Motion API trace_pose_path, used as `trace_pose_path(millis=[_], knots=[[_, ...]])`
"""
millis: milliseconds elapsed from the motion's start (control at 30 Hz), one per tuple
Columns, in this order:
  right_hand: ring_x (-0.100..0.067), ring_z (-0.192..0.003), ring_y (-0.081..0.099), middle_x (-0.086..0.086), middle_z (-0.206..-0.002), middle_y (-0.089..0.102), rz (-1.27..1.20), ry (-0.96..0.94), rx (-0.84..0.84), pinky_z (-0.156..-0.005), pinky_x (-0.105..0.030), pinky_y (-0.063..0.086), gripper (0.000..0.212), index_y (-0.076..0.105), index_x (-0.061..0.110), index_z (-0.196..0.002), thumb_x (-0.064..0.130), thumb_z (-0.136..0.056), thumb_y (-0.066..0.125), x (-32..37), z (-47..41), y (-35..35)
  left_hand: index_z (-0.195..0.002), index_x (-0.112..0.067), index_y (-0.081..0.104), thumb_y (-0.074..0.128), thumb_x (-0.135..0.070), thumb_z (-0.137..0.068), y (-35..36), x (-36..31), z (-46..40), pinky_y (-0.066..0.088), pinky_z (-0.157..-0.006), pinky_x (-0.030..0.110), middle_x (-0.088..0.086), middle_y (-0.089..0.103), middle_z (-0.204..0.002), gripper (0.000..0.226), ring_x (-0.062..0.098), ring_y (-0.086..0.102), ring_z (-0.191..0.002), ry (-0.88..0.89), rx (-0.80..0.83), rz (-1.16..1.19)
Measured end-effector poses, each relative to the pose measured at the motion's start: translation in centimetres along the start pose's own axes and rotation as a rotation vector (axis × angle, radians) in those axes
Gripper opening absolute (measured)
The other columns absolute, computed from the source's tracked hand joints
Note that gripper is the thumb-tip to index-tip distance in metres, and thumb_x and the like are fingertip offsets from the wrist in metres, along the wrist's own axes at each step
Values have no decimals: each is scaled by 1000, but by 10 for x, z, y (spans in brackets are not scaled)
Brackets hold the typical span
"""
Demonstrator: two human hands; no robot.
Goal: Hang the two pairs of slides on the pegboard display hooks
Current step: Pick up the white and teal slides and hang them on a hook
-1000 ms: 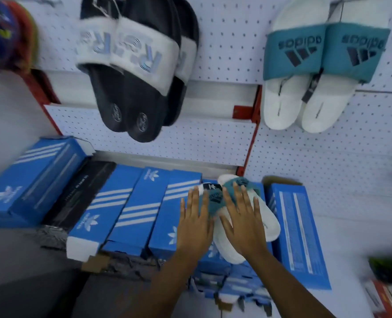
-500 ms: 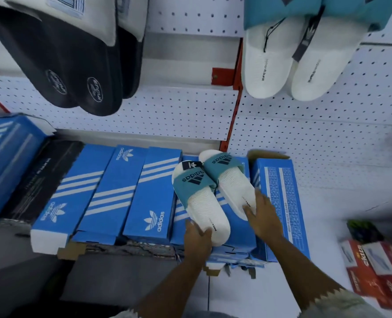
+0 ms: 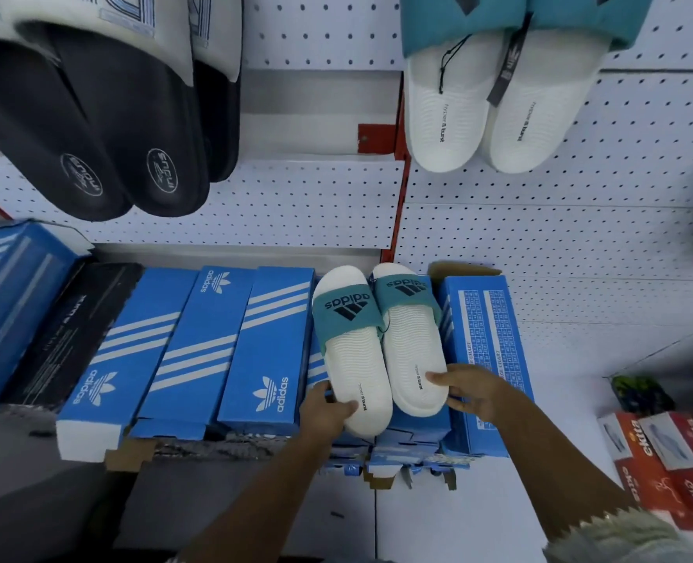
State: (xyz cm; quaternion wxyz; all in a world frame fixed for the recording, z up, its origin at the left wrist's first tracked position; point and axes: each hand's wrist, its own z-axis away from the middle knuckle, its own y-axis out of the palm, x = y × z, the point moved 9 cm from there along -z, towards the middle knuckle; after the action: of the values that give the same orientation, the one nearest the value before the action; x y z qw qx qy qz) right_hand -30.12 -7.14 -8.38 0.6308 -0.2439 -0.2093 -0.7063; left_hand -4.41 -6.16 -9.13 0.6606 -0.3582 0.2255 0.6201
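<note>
Shop corner: white pegboard wall [image 3: 539, 245] over a row of blue shoeboxes [image 3: 198, 351], hands on a loose pair of slides.

Left hand [image 3: 326, 412] grips the heel of the left slide [image 3: 357, 359], thumb on the ribbed white footbed; right hand [image 3: 472, 390] pinches the heel of the right slide [image 3: 411, 347], thumb on top. Both slides lie flat, side by side and touching, on the boxes just ahead of the hands, teal straps with black logo at the far end. Above the left hand hangs a black pair with white straps [image 3: 105, 115]; above the right hand hangs a white pair with teal straps [image 3: 495, 95], smooth foam, tag strings dangling. Red upright [image 3: 398, 197] splits the perforated panels. Red boxes [image 3: 661, 473] lie right of the right hand on the pale floor.
</note>
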Motion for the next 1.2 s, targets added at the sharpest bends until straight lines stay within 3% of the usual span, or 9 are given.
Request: trace_pose_path(millis=[200,400,567,667,767,867,967,1067,1200], knots=[[-17,-87,64,-6,-98,68,-172,-200,19,-63,-25,55,31,59,10,-101,-8,-78,69,3,33,2,-129,-5,46,67,1,-81,-8,-40,24,51,-91,44,12,56,-119,53,25,53,-102,227,48,40],[-22,-95,65,-8,-102,68,-257,-512,-34,-67,-26,56,35,59,14,-103,-5,-76,72,43,89,-4,-132,-7,47,65,0,-83,-16,-101,61,53,-79,35,13,61,-123,53,24,61,-98,502,55,78],[-28,-102,66,-14,-110,69,-351,-736,-121,-74,-33,57,40,63,12,-108,0,-72,77,82,142,-19,-126,-18,52,66,-6,-84,-18,-164,110,52,-93,39,7,64,-121,45,24,60,-112,782,86,110],[-22,-95,67,-10,-106,70,-426,-857,-164,-73,-31,58,37,66,17,-102,3,-71,79,111,176,-28,-122,-30,52,65,-7,-85,-16,-202,135,52,-90,28,0,64,-117,45,13,61,-107,900,101,142],[-16,-88,69,-5,-99,73,-464,-967,-198,-75,-33,57,35,68,20,-99,5,-70,80,140,211,-35,-123,-31,50,64,-5,-86,-15,-241,159,51,-72,7,-12,64,-106,47,-9,61,-92,975,120,203],[-9,-81,72,-1,-94,74,-480,-1073,-234,-64,-25,57,32,67,20,-96,5,-71,79,172,244,-43,-126,-25,50,63,-3,-86,-15,-277,185,48,-68,1,-20,61,-104,48,-9,60,-91,1075,101,219],[-15,-90,72,-3,-100,75,-496,-1133,-273,-70,-27,59,45,66,11,-111,9,-69,81,199,267,-52,-131,-22,49,63,-8,-87,-14,-305,201,51,-72,5,-15,62,-106,48,-2,58,-97,1141,89,217],[-11,-86,73,-5,-101,75,-509,-1152,-297,-63,-20,57,49,65,9,-115,11,-69,82,219,273,-57,-132,-20,49,63,-10,-87,-11,-326,207,52,-76,11,-11,62,-107,49,-2,58,-96,1166,81,213],[-18,-92,71,-8,-104,73,-528,-1123,-300,-66,-24,56,53,64,8,-118,12,-68,83,227,264,-62,-132,-19,49,63,-9,-87,-2,-338,199,51,-91,30,-17,62,-103,48,4,60,-96,1129,111,191]])
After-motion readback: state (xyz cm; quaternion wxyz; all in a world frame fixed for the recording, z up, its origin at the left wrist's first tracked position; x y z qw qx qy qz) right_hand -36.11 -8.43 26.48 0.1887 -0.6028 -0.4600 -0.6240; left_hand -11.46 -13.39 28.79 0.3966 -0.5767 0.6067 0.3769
